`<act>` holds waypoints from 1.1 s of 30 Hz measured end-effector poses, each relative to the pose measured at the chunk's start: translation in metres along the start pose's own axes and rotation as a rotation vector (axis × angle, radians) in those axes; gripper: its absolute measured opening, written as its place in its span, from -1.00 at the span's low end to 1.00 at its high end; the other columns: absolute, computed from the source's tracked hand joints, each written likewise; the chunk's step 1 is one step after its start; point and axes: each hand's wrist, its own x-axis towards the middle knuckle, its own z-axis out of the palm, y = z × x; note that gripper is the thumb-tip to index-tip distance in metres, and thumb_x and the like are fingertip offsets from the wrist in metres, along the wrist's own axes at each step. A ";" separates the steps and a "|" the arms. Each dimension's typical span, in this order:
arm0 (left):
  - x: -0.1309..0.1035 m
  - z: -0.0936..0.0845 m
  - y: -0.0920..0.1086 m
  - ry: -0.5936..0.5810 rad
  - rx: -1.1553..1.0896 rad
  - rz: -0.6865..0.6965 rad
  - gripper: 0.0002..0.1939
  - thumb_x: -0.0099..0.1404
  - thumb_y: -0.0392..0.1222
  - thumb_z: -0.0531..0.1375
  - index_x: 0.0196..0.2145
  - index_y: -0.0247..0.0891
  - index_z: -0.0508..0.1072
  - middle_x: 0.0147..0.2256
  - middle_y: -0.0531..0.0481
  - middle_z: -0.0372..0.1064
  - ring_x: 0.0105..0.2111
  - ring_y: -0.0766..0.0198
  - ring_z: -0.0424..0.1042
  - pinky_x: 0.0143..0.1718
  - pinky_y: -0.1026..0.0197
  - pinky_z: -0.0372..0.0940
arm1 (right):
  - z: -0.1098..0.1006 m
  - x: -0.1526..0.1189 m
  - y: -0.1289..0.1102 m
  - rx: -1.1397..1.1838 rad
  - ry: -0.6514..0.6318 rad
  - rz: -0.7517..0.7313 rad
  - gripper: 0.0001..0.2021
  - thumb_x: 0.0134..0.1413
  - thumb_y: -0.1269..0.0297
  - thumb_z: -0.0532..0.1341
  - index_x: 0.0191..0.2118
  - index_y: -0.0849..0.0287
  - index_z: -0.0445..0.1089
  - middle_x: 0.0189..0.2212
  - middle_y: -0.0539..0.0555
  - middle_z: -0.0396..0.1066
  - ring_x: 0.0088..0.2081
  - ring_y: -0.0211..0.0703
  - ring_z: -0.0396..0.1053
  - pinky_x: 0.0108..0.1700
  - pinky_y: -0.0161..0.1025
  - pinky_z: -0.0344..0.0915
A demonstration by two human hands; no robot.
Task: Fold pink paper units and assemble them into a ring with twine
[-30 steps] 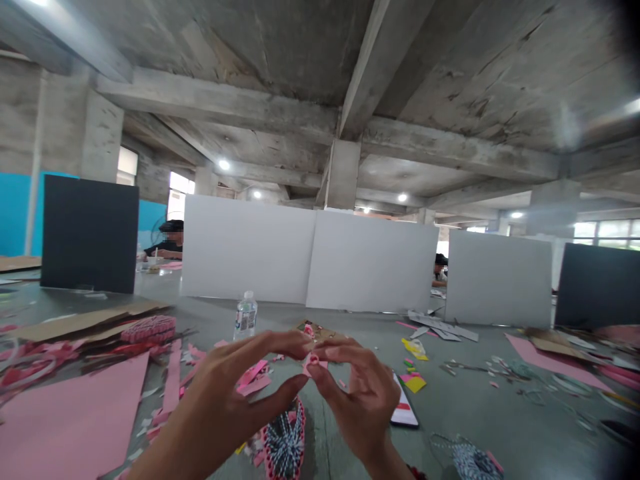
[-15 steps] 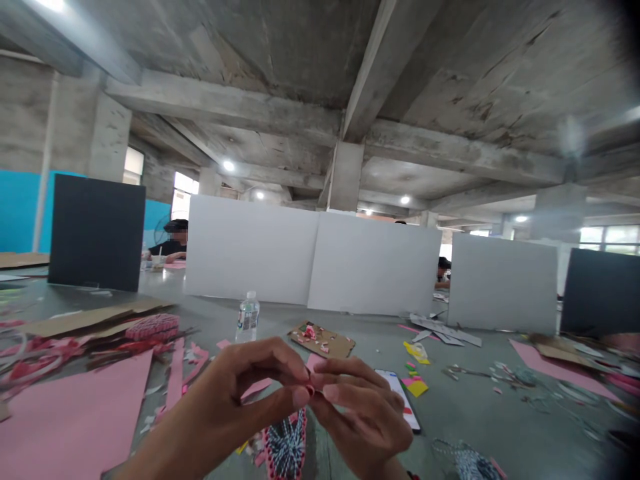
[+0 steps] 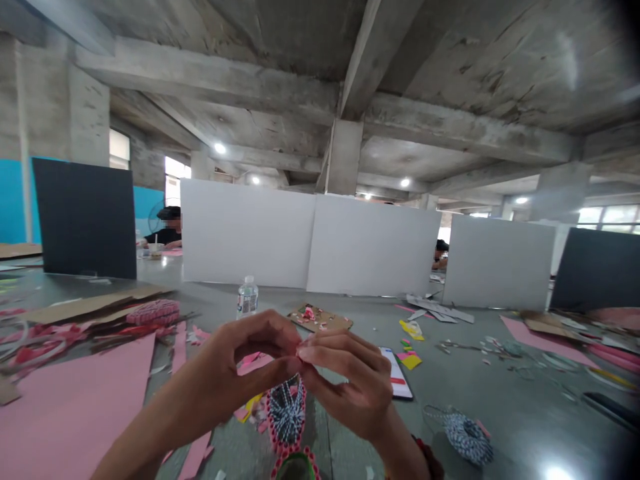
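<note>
My left hand (image 3: 250, 353) and my right hand (image 3: 345, 373) meet fingertip to fingertip above the table. Both are pinched on a small red piece (image 3: 300, 353), mostly hidden by the fingers. Below them lies an oval pink-rimmed piece (image 3: 287, 417) strung with blue-and-white cord. Nearer the bottom edge is a round pink-rimmed piece (image 3: 296, 463) with a green inner band, partly cut off by the frame. A phone (image 3: 397, 377) with a lit screen is partly behind my right hand.
Pink sheet (image 3: 75, 407), paper strips and cardboard (image 3: 95, 307) lie left. A bottle (image 3: 247, 298) and a cardboard piece (image 3: 317, 320) are ahead. A cord coil (image 3: 467, 437) lies right. White panels (image 3: 373, 247) stand behind; people sit beyond.
The view has tilted down, showing more of the round pink-rimmed piece and the cord coil. My hands have moved slightly up and left in view, and the fingertips now hide more of the red piece.
</note>
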 end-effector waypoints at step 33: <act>-0.005 0.057 -0.079 -0.341 0.546 -0.343 -0.80 0.05 -0.27 0.24 -0.29 -0.16 0.46 -0.30 0.04 0.52 -0.29 0.17 0.47 -0.34 0.25 0.28 | -0.040 0.018 -0.001 0.679 0.014 0.694 -0.78 -0.18 0.46 0.52 -0.42 0.10 0.51 -0.37 -0.04 0.53 -0.32 -0.22 0.53 -0.23 -0.28 0.50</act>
